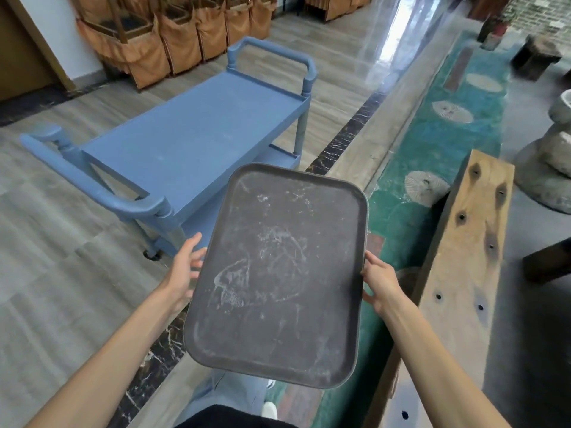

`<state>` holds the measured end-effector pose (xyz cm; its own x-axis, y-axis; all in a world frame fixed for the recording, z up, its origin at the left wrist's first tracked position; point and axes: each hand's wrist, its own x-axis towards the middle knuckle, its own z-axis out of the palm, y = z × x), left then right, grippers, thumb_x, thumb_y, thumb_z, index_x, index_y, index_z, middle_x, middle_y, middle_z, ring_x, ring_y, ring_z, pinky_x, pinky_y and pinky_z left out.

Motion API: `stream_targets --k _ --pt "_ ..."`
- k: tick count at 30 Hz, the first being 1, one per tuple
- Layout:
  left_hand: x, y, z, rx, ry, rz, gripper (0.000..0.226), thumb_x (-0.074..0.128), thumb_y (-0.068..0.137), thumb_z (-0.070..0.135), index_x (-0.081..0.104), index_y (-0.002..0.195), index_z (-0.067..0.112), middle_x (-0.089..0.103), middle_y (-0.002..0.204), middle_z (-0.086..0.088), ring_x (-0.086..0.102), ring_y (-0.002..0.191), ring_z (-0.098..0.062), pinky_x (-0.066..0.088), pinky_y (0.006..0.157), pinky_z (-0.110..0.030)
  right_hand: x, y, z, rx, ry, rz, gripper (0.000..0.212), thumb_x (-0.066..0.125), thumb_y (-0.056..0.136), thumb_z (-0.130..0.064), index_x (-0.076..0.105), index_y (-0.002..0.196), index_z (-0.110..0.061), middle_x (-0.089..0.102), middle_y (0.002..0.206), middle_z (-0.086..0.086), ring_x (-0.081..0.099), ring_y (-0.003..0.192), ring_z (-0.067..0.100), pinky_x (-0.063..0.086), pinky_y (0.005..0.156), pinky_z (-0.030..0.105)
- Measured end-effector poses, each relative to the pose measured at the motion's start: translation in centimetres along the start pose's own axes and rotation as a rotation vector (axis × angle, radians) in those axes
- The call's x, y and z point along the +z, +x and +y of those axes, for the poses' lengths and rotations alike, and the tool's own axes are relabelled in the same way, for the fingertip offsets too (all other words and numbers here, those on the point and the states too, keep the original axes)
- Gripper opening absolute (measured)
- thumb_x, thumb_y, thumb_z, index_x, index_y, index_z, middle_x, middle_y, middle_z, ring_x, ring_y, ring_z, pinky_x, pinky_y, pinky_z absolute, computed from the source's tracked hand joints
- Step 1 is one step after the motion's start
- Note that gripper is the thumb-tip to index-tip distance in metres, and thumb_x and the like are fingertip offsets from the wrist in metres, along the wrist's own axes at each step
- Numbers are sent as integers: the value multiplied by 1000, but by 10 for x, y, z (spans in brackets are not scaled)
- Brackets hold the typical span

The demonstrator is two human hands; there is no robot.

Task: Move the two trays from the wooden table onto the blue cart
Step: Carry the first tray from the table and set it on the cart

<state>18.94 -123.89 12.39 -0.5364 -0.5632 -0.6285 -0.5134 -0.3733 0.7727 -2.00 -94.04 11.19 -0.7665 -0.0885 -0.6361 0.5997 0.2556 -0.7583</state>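
A dark grey rectangular tray (278, 273) with white scuff marks is held level in the air in front of me. My left hand (185, 267) grips its left long edge and my right hand (378, 281) grips its right long edge. The blue cart (191, 140) stands just beyond and to the left of the tray, its top shelf bare, with a handle at each end. The tray's far corner overlaps the cart's near right corner in view. A wooden plank surface (463, 257) lies to my right. No second tray shows.
Stacked chairs with orange covers (173, 35) line the wall behind the cart. A green strip with round stone slabs (426, 183) runs between the cart and the wooden plank. Stone objects (550, 162) stand at the far right. Grey tiled floor (61, 242) spreads to the left.
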Motion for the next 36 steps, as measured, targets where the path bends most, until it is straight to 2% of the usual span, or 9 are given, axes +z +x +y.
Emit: stream_targets --k 2,5,9,15,19,27,30,33,36 --pt "4 19 14 0 8 -2 92 45 61 87 60 130 29 59 115 -4 57 101 -22 44 69 -38 7 23 -18 0 3 -8 56 38 93 4 73 97 -39 74 79 -19 58 75 6 45 61 24" --pt "10 56 36 -7 2 7 87 49 57 88 65 122 33 64 107 0 60 97 -21 46 70 -39 25 58 -53 -10 23 -8 52 45 95 -3 59 134 -35 70 114 -7 58 84 8 44 67 27" --pt "18 114 69 20 -2 29 61 53 68 79 73 105 35 71 99 1 66 89 -20 51 67 -37 57 110 -101 -67 -27 -31 53 46 96 -2 52 144 -25 64 126 -1 59 88 11 44 66 27" --pt "26 207 123 91 -6 137 39 62 91 32 61 130 26 71 88 14 66 71 -5 49 65 -25 102 178 -186 -117 -129 -56 59 41 96 6 48 148 -23 65 94 -12 54 72 7 43 70 28" --pt "12 243 145 124 29 152 46 53 96 7 52 140 19 68 115 -9 56 85 -18 46 79 -34 136 213 -226 -148 -165 -74 60 38 95 10 53 142 -24 67 79 -27 54 55 -2 36 64 27" --pt "-43 264 175 137 4 360 41 53 95 2 57 135 12 64 121 -13 58 93 -16 47 76 -31 239 257 -282 -114 -245 -272 59 37 97 9 54 140 -28 68 98 -13 52 66 4 36 61 26" --pt "-71 268 179 122 -46 470 39 56 93 -1 61 131 7 64 105 -10 51 78 -18 44 66 -29 291 270 -298 -133 -316 -346 58 41 95 9 57 137 -27 68 81 -14 50 58 7 38 59 27" --pt "-105 279 179 85 -111 588 37 59 91 -3 63 126 5 63 86 -2 49 56 -8 45 51 -20 357 287 -318 -158 -390 -450 55 44 95 10 57 138 -22 71 85 -11 55 62 8 41 59 27" --pt "-134 295 179 29 -167 688 35 59 90 -3 63 125 4 69 100 -7 52 56 -4 46 48 -17 423 301 -331 -180 -482 -544 55 44 95 8 57 139 -21 72 83 -13 58 59 6 40 54 23"
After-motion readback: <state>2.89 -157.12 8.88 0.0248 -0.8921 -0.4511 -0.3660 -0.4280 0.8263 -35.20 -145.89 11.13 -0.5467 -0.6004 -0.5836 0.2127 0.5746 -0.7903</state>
